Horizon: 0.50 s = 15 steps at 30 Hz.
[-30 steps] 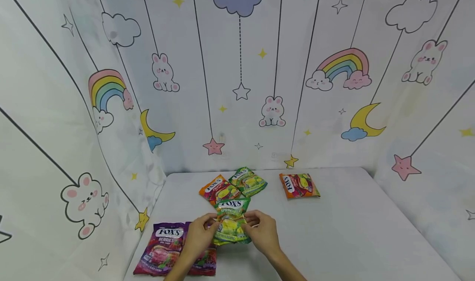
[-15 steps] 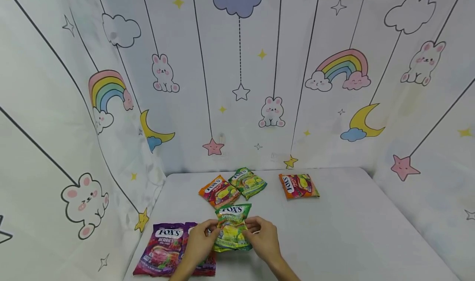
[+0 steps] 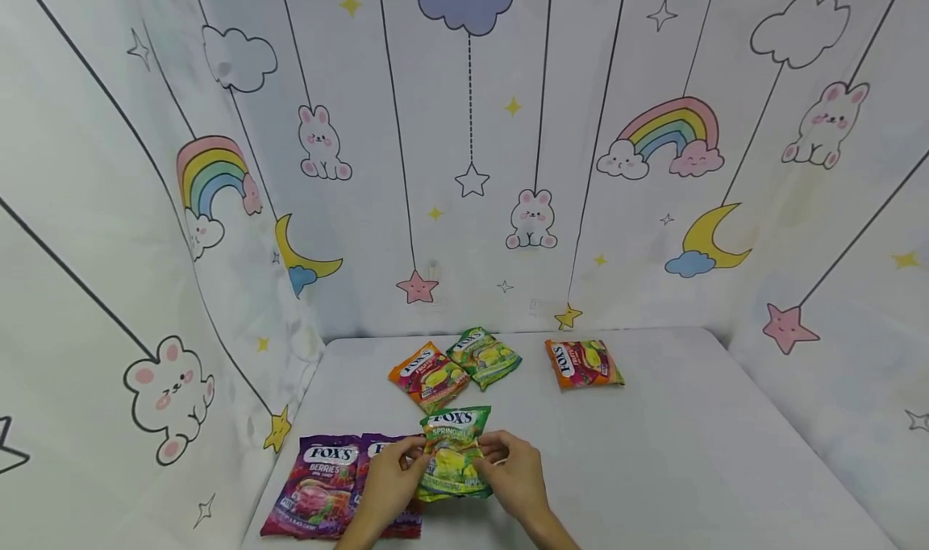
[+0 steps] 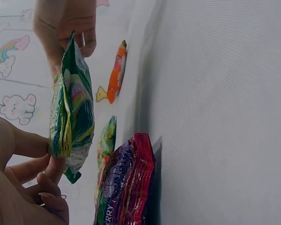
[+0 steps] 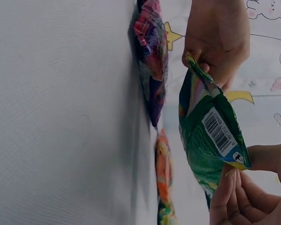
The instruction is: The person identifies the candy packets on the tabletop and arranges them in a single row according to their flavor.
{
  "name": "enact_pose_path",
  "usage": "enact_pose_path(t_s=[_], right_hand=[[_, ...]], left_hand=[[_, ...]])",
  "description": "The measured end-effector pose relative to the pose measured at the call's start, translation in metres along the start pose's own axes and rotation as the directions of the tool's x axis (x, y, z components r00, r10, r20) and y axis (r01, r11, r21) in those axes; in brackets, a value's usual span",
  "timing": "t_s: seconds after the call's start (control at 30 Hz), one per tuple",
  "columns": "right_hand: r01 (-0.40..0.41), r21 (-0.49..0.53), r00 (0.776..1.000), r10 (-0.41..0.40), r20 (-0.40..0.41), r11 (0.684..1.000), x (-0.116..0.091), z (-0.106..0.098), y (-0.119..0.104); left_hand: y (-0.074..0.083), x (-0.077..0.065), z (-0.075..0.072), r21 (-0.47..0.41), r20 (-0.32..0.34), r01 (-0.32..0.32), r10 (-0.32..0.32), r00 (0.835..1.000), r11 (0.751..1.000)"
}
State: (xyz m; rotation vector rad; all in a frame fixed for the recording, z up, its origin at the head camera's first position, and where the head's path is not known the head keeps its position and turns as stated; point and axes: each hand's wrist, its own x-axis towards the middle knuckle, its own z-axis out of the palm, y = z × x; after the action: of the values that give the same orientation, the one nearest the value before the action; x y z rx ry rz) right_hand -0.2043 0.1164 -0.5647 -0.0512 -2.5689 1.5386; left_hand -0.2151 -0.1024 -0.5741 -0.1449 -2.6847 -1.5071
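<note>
A green Fox's Spring Tea candy bag [image 3: 454,453] is held up between both hands, its printed front facing the head camera. My left hand [image 3: 388,485] pinches its left edge between thumb and fingers. On the opposite edge, my right hand [image 3: 517,476] pinches it the same way. The right wrist view shows the barcode [image 5: 219,131] on the bag's back. In the left wrist view, the candy bag [image 4: 75,112] appears edge-on, raised off the table. Two purple Fox's Berries bags lie at the left; the nearer-to-hand purple bag [image 3: 402,522] is partly hidden by my left hand and forearm.
Behind the held bag, an orange Fox's Fruits bag [image 3: 430,379] lies against another green bag [image 3: 485,358]. A second orange bag [image 3: 585,364] lies alone at the back right. The other purple bag [image 3: 315,493] is at the front left. Patterned curtains [image 3: 472,252] surround the white table [image 3: 689,453].
Both hands have drawn the green candy bag slightly lower and nearer to me, keeping their pinch on its edges. The other bags stay where they were.
</note>
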Motion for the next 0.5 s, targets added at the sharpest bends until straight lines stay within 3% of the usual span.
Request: enact_pose_path(t_s=[0.5], right_hand=[[-0.014,-0.019,1.000,0.014,0.013,1.000,-0.004,0.007,0.012]], left_hand=[[-0.011,-0.003,0.003,0.024,0.048,-0.048,0.046,0.998,0.999]])
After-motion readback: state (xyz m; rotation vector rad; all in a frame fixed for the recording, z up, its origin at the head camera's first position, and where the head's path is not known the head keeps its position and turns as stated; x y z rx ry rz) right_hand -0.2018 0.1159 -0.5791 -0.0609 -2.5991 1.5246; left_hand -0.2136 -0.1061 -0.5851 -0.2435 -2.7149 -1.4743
